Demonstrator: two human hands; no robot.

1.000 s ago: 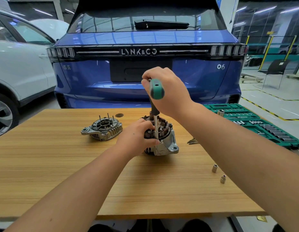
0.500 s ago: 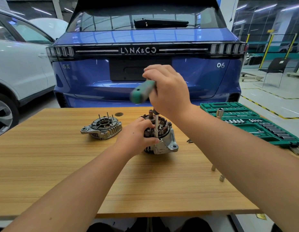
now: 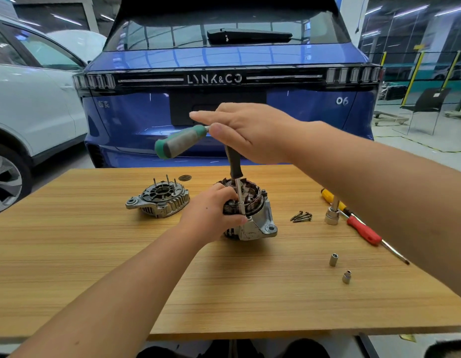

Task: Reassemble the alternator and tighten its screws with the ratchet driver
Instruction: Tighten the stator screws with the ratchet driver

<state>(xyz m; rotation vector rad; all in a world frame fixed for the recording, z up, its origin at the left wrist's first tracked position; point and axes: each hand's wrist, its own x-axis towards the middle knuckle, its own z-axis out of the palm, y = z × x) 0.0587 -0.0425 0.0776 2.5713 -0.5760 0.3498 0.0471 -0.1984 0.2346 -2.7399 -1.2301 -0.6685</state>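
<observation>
The alternator body [image 3: 257, 220] stands on the wooden table [image 3: 95, 267], its windings facing up. My left hand [image 3: 211, 215] grips its near left side. A ratchet driver [image 3: 180, 142] with a green handle sits on a long extension [image 3: 239, 195] that runs down to the alternator's rim. The handle points left. My right hand [image 3: 250, 130] lies over the ratchet's head with fingers straight and the thumb against the handle's neck. The alternator's rear cover [image 3: 159, 200] lies apart to the left, studs up.
To the right lie loose screws [image 3: 301, 217], an upright socket [image 3: 332, 217], a red and yellow screwdriver [image 3: 361, 228] and two small sockets [image 3: 333, 259] [image 3: 346, 277]. A washer [image 3: 185, 177] rests near the far edge. A blue car [image 3: 224, 99] stands behind the table.
The ratchet handle has swung from pointing at me round to the left. My right hand's fingers have opened out from a closed grip. My left hand keeps hold of the alternator.
</observation>
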